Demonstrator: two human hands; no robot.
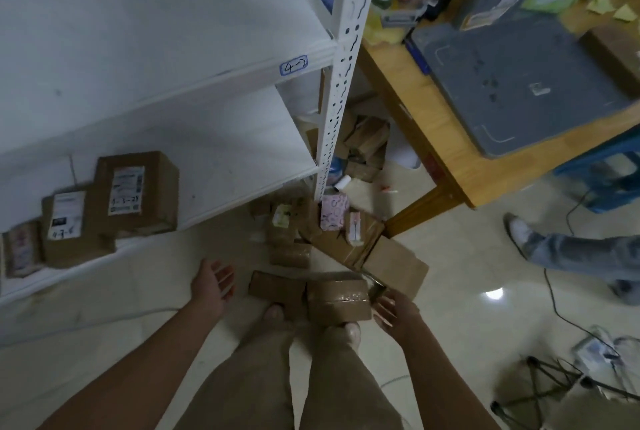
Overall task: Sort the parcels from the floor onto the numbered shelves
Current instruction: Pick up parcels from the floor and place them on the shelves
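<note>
Several brown cardboard parcels lie on the floor by my feet. A taped parcel sits right in front of my toes, a flatter one just left of it. My left hand hangs open above the floor, left of the flat parcel and apart from it. My right hand is open beside the taped parcel's right end, fingers close to it, holding nothing. The white shelf unit carries a handwritten number tag. Three labelled parcels rest on a lower shelf at left.
More parcels, some pink, pile up near the shelf post. A wooden table with a grey board and clutter stands at right. Another person's leg is at right. Cables and a folding stand lie on the floor at bottom right.
</note>
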